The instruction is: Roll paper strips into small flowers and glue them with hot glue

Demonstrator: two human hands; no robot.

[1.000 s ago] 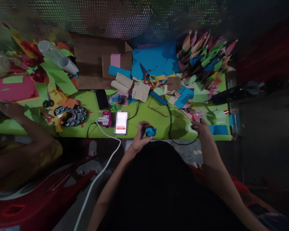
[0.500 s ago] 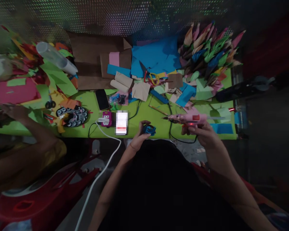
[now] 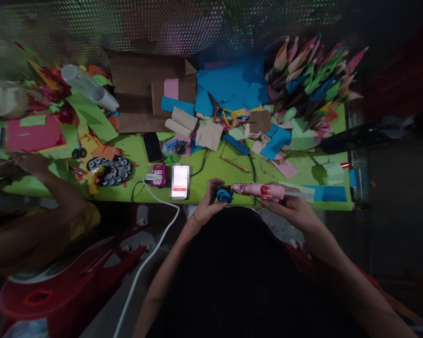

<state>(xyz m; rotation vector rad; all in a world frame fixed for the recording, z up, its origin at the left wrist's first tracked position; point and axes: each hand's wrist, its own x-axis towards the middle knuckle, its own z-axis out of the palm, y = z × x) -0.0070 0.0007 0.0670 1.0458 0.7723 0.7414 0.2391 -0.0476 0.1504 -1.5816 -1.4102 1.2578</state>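
Observation:
Between the fingers and thumb of my left hand (image 3: 210,201) is a blue rolled paper flower (image 3: 224,195), held at the table's front edge. My right hand (image 3: 289,206) grips a pink hot glue gun (image 3: 264,190) lying level, its nozzle pointing left. The nozzle tip is at the upper edge of the paper flower; whether it touches I cannot tell. A clear glue stick (image 3: 298,193) sticks out of the gun's back end, and a small red light glows on its underside.
On the green table (image 3: 218,171) lie a pencil (image 3: 235,164), scissors (image 3: 227,117), paper scraps, a dark phone (image 3: 152,147) and a pink power adapter (image 3: 158,175) with a white cable. Paper flowers (image 3: 313,80) stand at the back right. Another person's hand (image 3: 30,162) is at the left.
My right hand has brought the glue gun left and down, so its nozzle is now at the blue flower. My left hand has shifted slightly right, still holding the flower.

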